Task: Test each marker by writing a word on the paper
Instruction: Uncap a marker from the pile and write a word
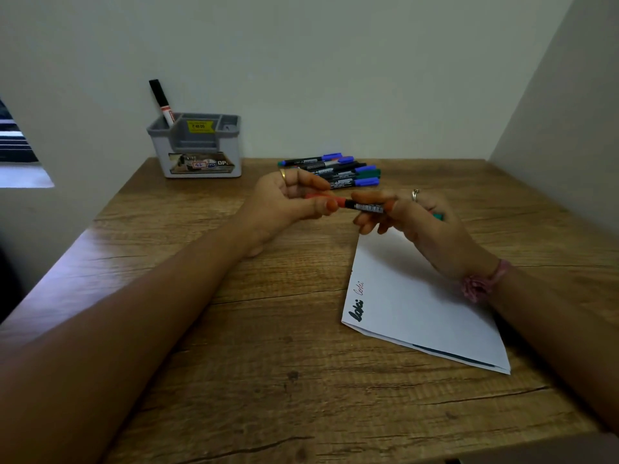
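Both hands grip one red marker point(355, 204): left hand point(288, 202) on its cap end, right hand point(418, 219) on the barrel. The right possibly also holds something green. Paper point(418, 313) lies under the right wrist.

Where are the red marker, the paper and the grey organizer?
red marker point(363, 206), head view, on its black barrel with the label.
paper point(412, 306), head view, on its bare white middle.
grey organizer point(201, 169), head view, on its front wall.

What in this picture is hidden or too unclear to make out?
Head view, the only one:
- Red marker: the left hand covers the cap end; whether the cap is on fully is unclear.
- Green object behind the right hand: mostly covered.
- Marker pile: print too small; nearest ones partly behind the fingers.
- Paper: red word too faint.
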A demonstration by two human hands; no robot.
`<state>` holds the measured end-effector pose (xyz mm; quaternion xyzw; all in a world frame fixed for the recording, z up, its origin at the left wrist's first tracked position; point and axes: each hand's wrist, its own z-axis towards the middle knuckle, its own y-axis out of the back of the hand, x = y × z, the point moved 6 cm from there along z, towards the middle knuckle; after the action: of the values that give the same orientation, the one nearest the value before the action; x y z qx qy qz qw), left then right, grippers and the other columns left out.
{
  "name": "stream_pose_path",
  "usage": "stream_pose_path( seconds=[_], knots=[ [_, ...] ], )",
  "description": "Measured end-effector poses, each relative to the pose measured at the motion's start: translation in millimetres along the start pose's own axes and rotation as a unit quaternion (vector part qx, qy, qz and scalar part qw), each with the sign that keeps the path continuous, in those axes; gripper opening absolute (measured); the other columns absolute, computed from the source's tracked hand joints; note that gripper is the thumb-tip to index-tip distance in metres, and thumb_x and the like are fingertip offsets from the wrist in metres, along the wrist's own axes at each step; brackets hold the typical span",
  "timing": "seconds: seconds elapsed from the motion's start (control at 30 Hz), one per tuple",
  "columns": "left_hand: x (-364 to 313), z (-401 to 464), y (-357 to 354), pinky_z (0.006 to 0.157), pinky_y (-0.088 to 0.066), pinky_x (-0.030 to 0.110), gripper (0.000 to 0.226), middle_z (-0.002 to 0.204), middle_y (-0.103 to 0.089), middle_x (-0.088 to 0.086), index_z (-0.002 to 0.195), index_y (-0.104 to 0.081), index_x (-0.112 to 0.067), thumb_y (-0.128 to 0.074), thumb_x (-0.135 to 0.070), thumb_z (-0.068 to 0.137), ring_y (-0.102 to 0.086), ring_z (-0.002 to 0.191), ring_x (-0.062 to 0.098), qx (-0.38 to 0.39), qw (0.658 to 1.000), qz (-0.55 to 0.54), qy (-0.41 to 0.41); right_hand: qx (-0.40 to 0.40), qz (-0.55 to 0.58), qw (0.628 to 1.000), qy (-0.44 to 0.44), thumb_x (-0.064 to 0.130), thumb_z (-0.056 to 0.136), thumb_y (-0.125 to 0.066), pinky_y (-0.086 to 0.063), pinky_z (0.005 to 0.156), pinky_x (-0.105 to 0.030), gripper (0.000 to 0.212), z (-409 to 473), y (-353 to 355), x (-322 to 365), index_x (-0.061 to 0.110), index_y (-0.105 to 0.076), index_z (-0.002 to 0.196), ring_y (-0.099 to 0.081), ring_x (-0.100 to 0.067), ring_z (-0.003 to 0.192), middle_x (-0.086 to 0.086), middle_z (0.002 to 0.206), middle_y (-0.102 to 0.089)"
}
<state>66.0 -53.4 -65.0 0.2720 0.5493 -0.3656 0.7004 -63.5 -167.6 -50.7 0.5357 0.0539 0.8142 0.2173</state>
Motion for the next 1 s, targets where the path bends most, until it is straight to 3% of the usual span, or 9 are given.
stream_pose_path(
  seconds=[0.1, 0.17, 0.47, 0.63, 0.7, 0.77, 0.87, 1.0],
  knots=[
    [4, 3, -4, 0.067, -0.055, 0.020, 0.028, 0.081, -0.071, 0.005, 0.091, -0.062, -0.008, -0.071, -0.006, 0.064, -0.069, 0.076, 0.013, -0.017, 0.986, -0.162, 0.032, -0.030, 0.027, 0.999, 0.005, 0.015, 0.090, -0.038, -0.043, 0.065, -0.021, 0.022, 0, 1, -2, 0.019, -0.057, 0.101, -0.063, -0.015, 0.075, -0.002, 0.082, -0.070],
    [4, 2, -10, 0.069, -0.056, 0.020, 0.024, 0.080, -0.071, 0.006, 0.091, -0.061, -0.007, -0.067, -0.001, 0.069, -0.069, 0.076, 0.013, -0.021, 0.977, -0.209, 0.045, -0.040, 0.047, 0.998, 0.016, 0.015, 0.091, -0.038, -0.041, 0.063, -0.021, 0.016, -1, 2, -3, 0.023, -0.052, 0.094, -0.062, -0.014, 0.073, 0.000, 0.078, -0.069],
    [0, -2, -25, 0.070, -0.055, 0.018, 0.024, 0.079, -0.073, 0.001, 0.094, -0.058, -0.007, -0.061, 0.003, 0.072, -0.069, 0.077, 0.009, -0.028, 0.972, -0.231, 0.028, -0.059, 0.079, 0.995, 0.016, 0.011, 0.087, -0.033, -0.039, 0.059, -0.021, 0.021, 1, 6, -8, 0.023, -0.051, 0.085, -0.065, -0.015, 0.072, 0.000, 0.072, -0.070],
    [9, -1, -23, 0.072, -0.057, 0.022, 0.021, 0.086, -0.072, 0.004, 0.100, -0.059, -0.007, -0.060, -0.001, 0.080, -0.070, 0.080, 0.011, -0.050, 0.955, -0.283, 0.069, -0.042, 0.040, 0.998, 0.001, 0.017, 0.093, -0.043, -0.042, 0.067, -0.015, 0.015, 2, 5, -7, 0.023, -0.053, 0.101, -0.065, -0.009, 0.078, 0.001, 0.083, -0.070],
    [7, 1, -15, 0.077, -0.058, 0.029, 0.025, 0.089, -0.073, 0.007, 0.101, -0.059, -0.007, -0.063, -0.005, 0.076, -0.070, 0.083, 0.014, -0.066, 0.948, -0.304, 0.067, -0.006, -0.038, 0.999, -0.022, 0.027, 0.090, -0.058, -0.044, 0.076, -0.015, 0.024, 0, 3, -9, 0.022, -0.051, 0.112, -0.063, -0.001, 0.089, 0.005, 0.098, -0.068],
    [3, 3, 1, 0.083, -0.056, 0.034, 0.027, 0.090, -0.072, 0.009, 0.102, -0.059, -0.005, -0.064, -0.006, 0.075, -0.070, 0.086, 0.017, -0.098, 0.942, -0.316, 0.054, 0.057, -0.215, 0.974, -0.036, 0.052, 0.080, -0.063, -0.039, 0.088, -0.018, 0.056, -2, -1, -15, 0.026, -0.047, 0.127, -0.055, 0.004, 0.108, 0.013, 0.119, -0.061],
    [-4, 7, 41, 0.083, -0.057, 0.033, 0.020, 0.091, -0.071, 0.008, 0.104, -0.059, -0.004, -0.058, -0.002, 0.084, -0.070, 0.085, 0.016, -0.183, 0.925, -0.331, 0.023, 0.141, -0.346, 0.924, -0.086, 0.065, 0.078, -0.052, -0.022, 0.108, -0.019, 0.084, -8, -8, -29, 0.026, -0.022, 0.146, -0.030, 0.001, 0.134, 0.013, 0.149, -0.032],
    [-20, 3, 95, 0.080, -0.056, 0.027, 0.015, 0.090, -0.066, 0.003, 0.101, -0.061, -0.008, -0.058, -0.003, 0.087, -0.066, 0.082, 0.011, -0.292, 0.912, -0.284, -0.040, 0.225, -0.455, 0.858, -0.077, 0.066, 0.084, -0.024, 0.000, 0.114, -0.024, 0.083, -12, -21, -39, 0.019, -0.005, 0.149, -0.003, -0.004, 0.143, 0.003, 0.158, -0.002]
  ],
)
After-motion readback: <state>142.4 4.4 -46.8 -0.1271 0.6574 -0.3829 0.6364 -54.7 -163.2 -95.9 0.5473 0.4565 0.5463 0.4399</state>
